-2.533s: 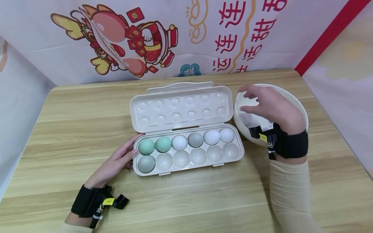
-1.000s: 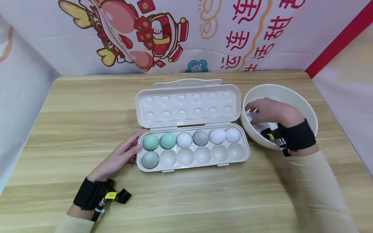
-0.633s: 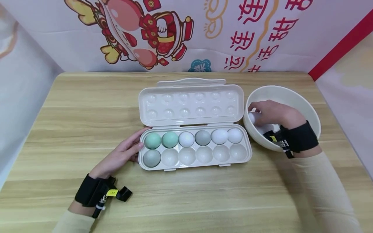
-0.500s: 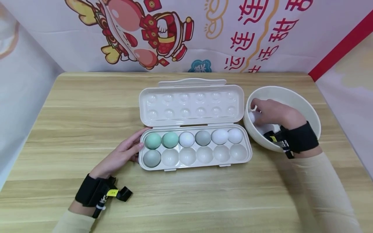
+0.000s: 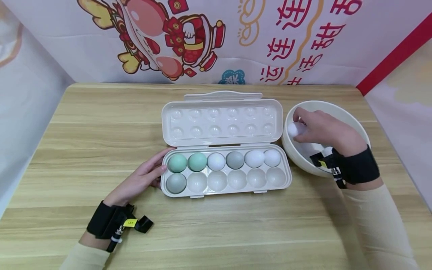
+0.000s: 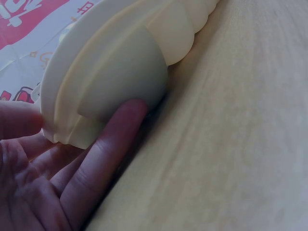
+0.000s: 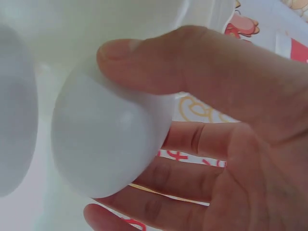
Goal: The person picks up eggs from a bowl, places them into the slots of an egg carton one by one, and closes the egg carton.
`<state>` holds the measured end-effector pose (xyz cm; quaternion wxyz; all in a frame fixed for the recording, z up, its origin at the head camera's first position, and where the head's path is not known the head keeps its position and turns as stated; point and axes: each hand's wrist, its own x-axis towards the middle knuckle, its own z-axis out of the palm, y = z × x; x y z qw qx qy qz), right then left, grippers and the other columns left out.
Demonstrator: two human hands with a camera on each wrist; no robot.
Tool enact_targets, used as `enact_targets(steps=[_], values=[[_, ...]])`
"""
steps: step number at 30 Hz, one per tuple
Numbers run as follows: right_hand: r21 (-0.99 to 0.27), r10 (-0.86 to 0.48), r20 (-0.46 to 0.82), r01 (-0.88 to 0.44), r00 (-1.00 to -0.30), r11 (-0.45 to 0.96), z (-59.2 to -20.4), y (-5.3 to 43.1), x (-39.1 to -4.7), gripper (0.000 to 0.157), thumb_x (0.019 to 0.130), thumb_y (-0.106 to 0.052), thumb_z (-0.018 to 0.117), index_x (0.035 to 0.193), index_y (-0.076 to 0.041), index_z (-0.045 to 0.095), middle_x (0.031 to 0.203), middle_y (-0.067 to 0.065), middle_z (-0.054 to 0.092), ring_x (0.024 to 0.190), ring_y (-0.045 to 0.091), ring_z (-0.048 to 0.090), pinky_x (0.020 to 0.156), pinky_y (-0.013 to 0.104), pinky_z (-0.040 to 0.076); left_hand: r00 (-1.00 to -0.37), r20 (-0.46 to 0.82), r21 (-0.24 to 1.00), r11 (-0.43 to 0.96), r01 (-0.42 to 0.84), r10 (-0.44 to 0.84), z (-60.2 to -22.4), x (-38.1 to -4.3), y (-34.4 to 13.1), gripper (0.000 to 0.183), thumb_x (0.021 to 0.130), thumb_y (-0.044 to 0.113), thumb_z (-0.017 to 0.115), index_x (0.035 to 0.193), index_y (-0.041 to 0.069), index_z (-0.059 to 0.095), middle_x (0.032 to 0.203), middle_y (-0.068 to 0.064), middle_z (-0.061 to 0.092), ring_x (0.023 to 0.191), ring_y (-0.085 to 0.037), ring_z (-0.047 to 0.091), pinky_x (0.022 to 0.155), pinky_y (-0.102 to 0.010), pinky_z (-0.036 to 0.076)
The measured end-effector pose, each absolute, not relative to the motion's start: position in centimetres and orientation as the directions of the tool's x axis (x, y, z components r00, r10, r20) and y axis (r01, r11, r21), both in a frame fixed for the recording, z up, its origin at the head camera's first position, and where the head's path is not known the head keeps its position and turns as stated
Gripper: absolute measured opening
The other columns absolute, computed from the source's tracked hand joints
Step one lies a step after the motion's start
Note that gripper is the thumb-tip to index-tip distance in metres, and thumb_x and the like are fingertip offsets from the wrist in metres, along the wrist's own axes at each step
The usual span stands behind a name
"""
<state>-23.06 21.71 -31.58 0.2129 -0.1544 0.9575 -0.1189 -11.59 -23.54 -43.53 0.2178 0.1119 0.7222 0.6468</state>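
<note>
In the head view an egg carton (image 5: 227, 191) lies with its lid raised. Its back row is filled with green, grey and white eggs, and one grey-green egg (image 5: 176, 183) sits at the front left; the other front cups hold nothing. My left hand (image 5: 143, 176) grips the carton's left end, thumb at the rim and fingers against its underside in the left wrist view. Over the white bowl (image 5: 303, 163), my right hand (image 5: 325, 127) holds a white egg (image 7: 108, 130) between thumb and fingers.
Another white egg (image 7: 14, 113) lies in the bowl, seen in the right wrist view. The bowl stands close against the carton's right side. A printed cloth (image 5: 256, 45) hangs behind the wooden table (image 5: 216, 228).
The right hand reached down into the bowl, took hold of a white egg and has lifted it slightly. The left hand stays on the carton. The head view has shifted a little.
</note>
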Motion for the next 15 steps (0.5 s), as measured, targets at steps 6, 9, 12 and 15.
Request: enact_targets(steps=[6, 9, 12, 15], values=[[-0.285, -0.356, -0.323, -0.269, -0.877, 0.92, -30.8, 21.5, -22.3, 0.046, 0.082, -0.017, 0.076, 0.117, -0.007, 0.048, 0.096, 0.016, 0.059, 0.077, 0.029, 0.052, 0.058, 0.038, 0.048, -0.882, -0.164, 0.984, 0.138, -0.115, 0.441, -43.6, -11.6, -23.6, 0.052, 0.105, 0.019, 0.042, 0.154, 0.012, 0.024, 0.14, -0.02, 0.038, 0.086, -0.022, 0.06, 0.065, -0.036, 0.055], [-0.284, -0.366, -0.3, -0.284, -0.881, 0.916, -30.5, 21.5, -22.0, 0.046, 0.082, -0.016, 0.076, 0.117, -0.007, 0.048, 0.097, 0.016, 0.059, 0.078, 0.029, 0.052, 0.06, 0.038, 0.049, -0.882, -0.164, 0.984, 0.141, -0.112, 0.441, -43.6, -11.6, -23.6, 0.052, 0.105, 0.019, 0.042, 0.153, 0.012, 0.024, 0.139, -0.02, 0.038, 0.087, -0.022, 0.06, 0.065, -0.037, 0.055], [-0.28, -0.37, -0.282, -0.293, -0.885, 0.914, -30.2, 21.4, -21.7, 0.046, 0.082, -0.016, 0.076, 0.117, -0.006, 0.048, 0.098, 0.017, 0.06, 0.078, 0.029, 0.053, 0.061, 0.039, 0.049, -0.881, -0.16, 0.984, 0.141, -0.107, 0.446, -43.6, -11.6, -23.6, 0.051, 0.105, 0.019, 0.041, 0.153, 0.011, 0.024, 0.138, -0.02, 0.038, 0.087, -0.022, 0.061, 0.065, -0.037, 0.055], [-0.274, -0.373, -0.264, -0.301, -0.89, 0.913, -29.9, 21.3, -21.2, 0.047, 0.081, -0.016, 0.077, 0.118, -0.006, 0.049, 0.1, 0.016, 0.061, 0.079, 0.028, 0.053, 0.065, 0.041, 0.051, -0.881, -0.158, 0.985, 0.139, -0.106, 0.447, -43.6, -11.6, -23.6, 0.051, 0.105, 0.019, 0.041, 0.153, 0.011, 0.024, 0.139, -0.02, 0.038, 0.086, -0.022, 0.061, 0.065, -0.037, 0.055]])
